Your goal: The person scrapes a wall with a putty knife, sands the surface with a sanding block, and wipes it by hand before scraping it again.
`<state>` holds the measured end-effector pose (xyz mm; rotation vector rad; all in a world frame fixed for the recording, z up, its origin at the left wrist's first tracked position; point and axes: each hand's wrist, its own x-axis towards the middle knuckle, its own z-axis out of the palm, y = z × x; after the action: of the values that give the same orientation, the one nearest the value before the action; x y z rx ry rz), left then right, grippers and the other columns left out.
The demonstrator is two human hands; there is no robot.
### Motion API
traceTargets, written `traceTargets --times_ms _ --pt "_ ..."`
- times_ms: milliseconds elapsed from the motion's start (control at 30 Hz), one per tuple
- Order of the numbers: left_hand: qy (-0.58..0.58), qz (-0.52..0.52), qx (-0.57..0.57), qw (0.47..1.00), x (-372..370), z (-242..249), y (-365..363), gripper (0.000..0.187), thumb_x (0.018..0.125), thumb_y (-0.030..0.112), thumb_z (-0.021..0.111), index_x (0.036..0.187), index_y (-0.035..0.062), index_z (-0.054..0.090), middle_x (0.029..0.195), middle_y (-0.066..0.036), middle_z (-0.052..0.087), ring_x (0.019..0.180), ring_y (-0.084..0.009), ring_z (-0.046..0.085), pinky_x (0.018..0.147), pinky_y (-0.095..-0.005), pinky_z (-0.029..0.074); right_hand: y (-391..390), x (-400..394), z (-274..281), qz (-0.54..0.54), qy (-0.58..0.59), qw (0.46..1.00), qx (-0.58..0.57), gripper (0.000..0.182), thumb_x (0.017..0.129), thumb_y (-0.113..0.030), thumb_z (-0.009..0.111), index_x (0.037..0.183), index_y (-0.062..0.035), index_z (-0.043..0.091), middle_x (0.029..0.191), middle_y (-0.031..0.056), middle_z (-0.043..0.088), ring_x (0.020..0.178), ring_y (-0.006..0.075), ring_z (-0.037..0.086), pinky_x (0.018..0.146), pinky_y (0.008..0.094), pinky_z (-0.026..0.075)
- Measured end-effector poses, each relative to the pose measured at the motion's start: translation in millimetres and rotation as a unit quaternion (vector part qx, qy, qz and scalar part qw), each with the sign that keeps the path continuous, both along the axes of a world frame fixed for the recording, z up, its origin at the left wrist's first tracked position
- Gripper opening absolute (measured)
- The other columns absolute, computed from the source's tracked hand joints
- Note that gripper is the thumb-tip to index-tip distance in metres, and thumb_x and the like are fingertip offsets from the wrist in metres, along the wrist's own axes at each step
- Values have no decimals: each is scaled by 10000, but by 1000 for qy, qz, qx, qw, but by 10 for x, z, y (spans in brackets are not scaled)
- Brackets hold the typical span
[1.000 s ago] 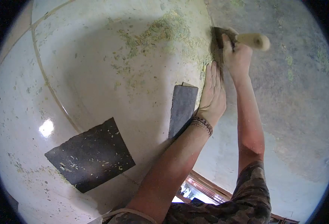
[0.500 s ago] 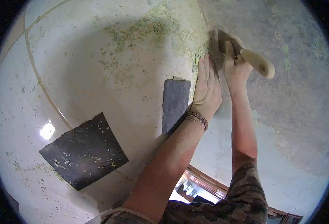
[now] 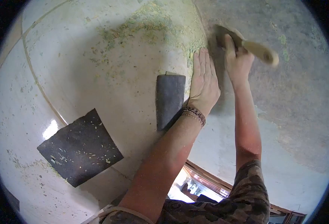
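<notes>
My right hand (image 3: 240,63) is wrapped round a scraper with a pale wooden handle (image 3: 260,52), its dark blade against the grey, worn wall (image 3: 284,89). My left hand (image 3: 205,80) lies flat with fingers stretched, at the line where the wall meets the pale tiled floor (image 3: 108,89). It holds nothing, and a bracelet circles its wrist. Beside that wrist is a folded dark sheet (image 3: 170,99). Yellow-green flakes (image 3: 149,28) are strewn over the floor near the wall.
A flat dark square sheet (image 3: 80,147), dotted with flakes, lies at the lower left. Another dark edge (image 3: 12,199) shows at the far lower left. A window or doorway with a wooden frame (image 3: 209,175) appears at the bottom, with part of a person in it.
The scraper and my right hand have shifted slightly up along the wall, the handle tilting a little. My left hand stays flat. The sheets appear slightly further left and up in view.
</notes>
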<state>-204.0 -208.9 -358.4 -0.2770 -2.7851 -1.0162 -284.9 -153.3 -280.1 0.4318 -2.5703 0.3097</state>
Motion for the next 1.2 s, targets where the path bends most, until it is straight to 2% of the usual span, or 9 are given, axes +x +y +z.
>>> traceTargets --times_ms 200,333,433,567,633,733,833,1133,1200 --pt "-6 -19 5 1000 7 0 -2 612 860 249 481 1346 -122 467 1498 -272 359 1448 -385 240 1199 -535 67 50 -52 35 -20 -12 982 189 216 904 -207 648 1031 -35 680 817 139 677 751 312 635 707 392 488" --pt "-4 -20 -22 1000 -16 -2 -18 610 859 256 484 1338 -121 479 1491 -278 366 1448 -393 234 1197 -540 65 -153 56 49 28 15 998 -47 297 874 -106 591 1168 -88 633 907 150 686 816 342 652 779 393 515" --pt "6 -14 -9 1000 12 2 8 607 864 266 482 1331 -122 489 1487 -287 365 1451 -397 220 1196 -543 57 -100 8 -96 28 19 983 179 307 897 -82 558 1197 -109 619 971 157 690 878 338 659 790 401 516" --pt "-10 -22 -7 1000 2 14 -13 582 893 246 442 1358 -103 472 1503 -270 351 1456 -392 217 1198 -541 47 -86 -25 -56 48 30 998 -6 284 938 -150 549 1213 -115 609 954 158 687 893 356 643 805 424 506" --pt "-7 -25 -17 1000 31 16 -6 609 865 249 476 1349 -122 467 1488 -289 359 1454 -391 215 1198 -539 54 -72 46 -67 -58 -13 989 133 251 931 -110 557 1169 -75 626 976 155 697 903 326 665 826 397 508" --pt "-9 -19 7 1000 6 3 -5 615 862 238 477 1360 -123 450 1498 -278 349 1454 -386 215 1199 -536 56 -90 -51 30 69 84 990 -86 210 939 -139 575 1127 -80 650 954 147 695 854 335 661 797 392 510" --pt "-4 -7 -12 1000 7 24 -5 611 867 242 471 1360 -119 452 1508 -264 341 1455 -383 212 1200 -529 57 -138 29 32 -29 46 981 188 209 937 -143 577 1124 -84 650 951 160 689 840 343 655 766 393 512" --pt "-6 -22 -2 1000 5 19 -2 545 906 234 425 1335 -91 511 1507 -272 346 1454 -414 209 1197 -550 37 -87 36 -48 18 70 996 -43 230 940 -83 545 1152 -54 628 962 180 693 908 340 666 810 386 521" --pt "-12 -38 4 999 8 8 9 551 913 233 418 1361 -81 486 1501 -281 349 1449 -426 210 1196 -554 37 -131 74 -83 -15 26 999 45 234 935 -85 550 1153 -57 629 968 186 691 908 344 665 815 385 520"
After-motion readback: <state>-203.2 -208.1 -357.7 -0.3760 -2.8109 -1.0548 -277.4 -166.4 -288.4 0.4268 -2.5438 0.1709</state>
